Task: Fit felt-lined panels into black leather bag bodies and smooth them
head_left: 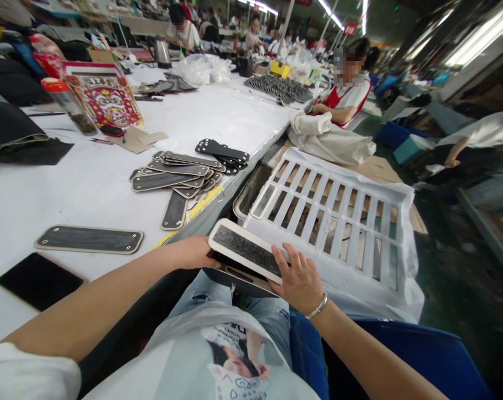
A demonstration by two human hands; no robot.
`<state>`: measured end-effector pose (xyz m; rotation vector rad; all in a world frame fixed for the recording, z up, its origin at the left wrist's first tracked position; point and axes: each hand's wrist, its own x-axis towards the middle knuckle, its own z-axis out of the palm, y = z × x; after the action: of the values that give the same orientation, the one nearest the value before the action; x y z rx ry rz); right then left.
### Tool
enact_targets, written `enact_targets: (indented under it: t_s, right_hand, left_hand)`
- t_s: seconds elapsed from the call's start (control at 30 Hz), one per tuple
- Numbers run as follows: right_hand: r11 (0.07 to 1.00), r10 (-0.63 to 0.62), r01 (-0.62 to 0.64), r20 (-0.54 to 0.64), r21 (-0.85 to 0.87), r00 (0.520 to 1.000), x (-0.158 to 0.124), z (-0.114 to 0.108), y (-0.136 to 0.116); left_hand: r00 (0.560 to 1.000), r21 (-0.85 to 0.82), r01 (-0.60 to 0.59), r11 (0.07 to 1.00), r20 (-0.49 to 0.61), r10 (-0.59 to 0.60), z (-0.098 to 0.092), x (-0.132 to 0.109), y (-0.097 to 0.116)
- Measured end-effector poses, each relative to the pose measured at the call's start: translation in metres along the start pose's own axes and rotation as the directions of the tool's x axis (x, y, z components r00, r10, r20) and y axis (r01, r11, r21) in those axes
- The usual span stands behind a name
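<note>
A long strip [245,249] with rounded ends, a speckled dark middle and a pale border slants above my lap. My right hand [299,278] grips its right end, thumb below and fingers on top. Under the strip is a dark, box-like piece [251,287], its inside partly covered. At its left end, my left hand [195,253] is closed on this dark piece; most of those fingers are hidden. Left of my arm, a similar dark strip with metal eyelets [89,239] lies on the white table [97,200].
Several eyelet strips [172,175] are piled at the table edge, near black studded strips [222,153]. A white slotted rack [318,247] stands at right, one pale-bordered strip [263,201] on it. A phone [39,280] lies at left. A co-worker [351,91] sits beyond the rack.
</note>
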<state>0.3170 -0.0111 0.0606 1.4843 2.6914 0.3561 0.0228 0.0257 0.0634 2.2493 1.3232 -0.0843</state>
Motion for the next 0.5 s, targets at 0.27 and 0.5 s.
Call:
enact_targets:
  t_s: [0.27,0.5]
  right_hand:
    - [0.992,-0.097,0.090,-0.079,-0.092,0.992,0.015,0.002,-0.016]
    - [0.965,-0.237,0.223,-0.092,-0.138,0.967,0.007,0.004,-0.020]
  left_hand:
    - [0.939,0.323,-0.123,0.938,-0.267,0.215,0.028,-0.049,-0.017]
    - [0.828,0.440,-0.166,0.883,-0.424,0.367,0.059,-0.046,-0.032]
